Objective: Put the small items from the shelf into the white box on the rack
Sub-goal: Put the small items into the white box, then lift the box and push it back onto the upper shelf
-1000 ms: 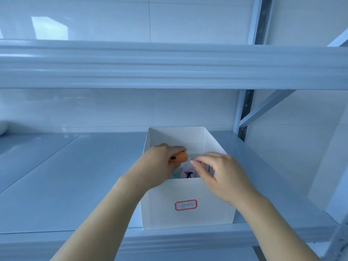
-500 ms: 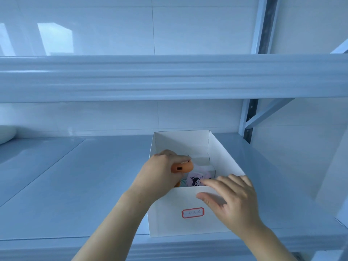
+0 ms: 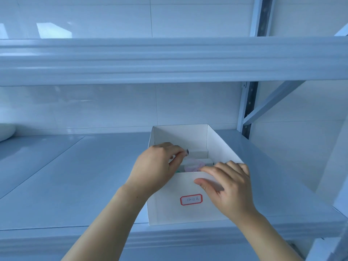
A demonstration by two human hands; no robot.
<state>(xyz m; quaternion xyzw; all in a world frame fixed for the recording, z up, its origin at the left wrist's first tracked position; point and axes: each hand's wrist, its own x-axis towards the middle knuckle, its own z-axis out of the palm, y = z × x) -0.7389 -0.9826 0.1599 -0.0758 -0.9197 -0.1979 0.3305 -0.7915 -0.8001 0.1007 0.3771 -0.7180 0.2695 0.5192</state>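
The white box (image 3: 169, 210) stands on the grey shelf (image 3: 75, 176), a red-bordered label (image 3: 191, 199) on its front wall. My left hand (image 3: 158, 168) hovers over the box's front-left corner. Its fingers are curled round a small item (image 3: 186, 152), of which only a dark tip shows. My right hand (image 3: 227, 187) grips the front wall, thumb outside and fingers over the rim. Inside lie small white cartons (image 3: 197, 153), a pink-and-white packet (image 3: 192, 166) and something green (image 3: 178, 170); the front wall and my hands hide the box floor.
The upper shelf beam (image 3: 169, 61) runs across close above the box. A rack upright (image 3: 248, 110) and a diagonal brace (image 3: 273, 102) stand behind on the right. A white rounded object (image 3: 5, 130) lies at the shelf's far left. The shelf's front lip (image 3: 113, 240) is near me.
My left hand dipped lower over the box and the orange item it held no longer shows. My right hand left the contents and took the front wall.
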